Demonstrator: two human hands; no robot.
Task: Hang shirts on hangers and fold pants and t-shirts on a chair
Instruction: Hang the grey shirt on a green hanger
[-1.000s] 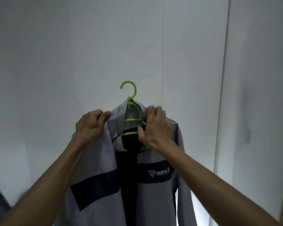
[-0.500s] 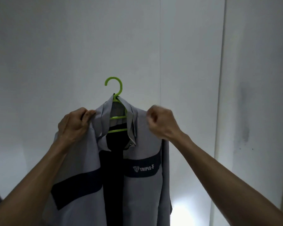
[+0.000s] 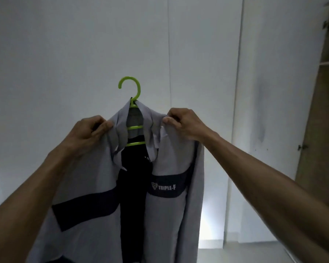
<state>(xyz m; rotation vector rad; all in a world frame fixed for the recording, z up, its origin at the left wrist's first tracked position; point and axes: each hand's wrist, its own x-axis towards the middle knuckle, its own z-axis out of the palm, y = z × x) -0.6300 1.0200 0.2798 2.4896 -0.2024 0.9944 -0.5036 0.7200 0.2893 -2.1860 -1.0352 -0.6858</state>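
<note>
Smooth pale-grey shirt (image 3: 167, 160) with dark navy chest band, printed "TRIPLE-F", draped open on a slim lime-green plastic hanger (image 3: 134, 111), held up before a white wall (image 3: 65, 54). Left hand (image 3: 87, 131) pinching one shoulder, right hand (image 3: 184, 121) pinching the other.

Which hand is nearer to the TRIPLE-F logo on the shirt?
The right hand. It grips the shoulder directly above the logo; the left hand grips the opposite shoulder, across the collar and hanger.

Bare forearms, both hands; apparently no sleeves, rings.
</note>
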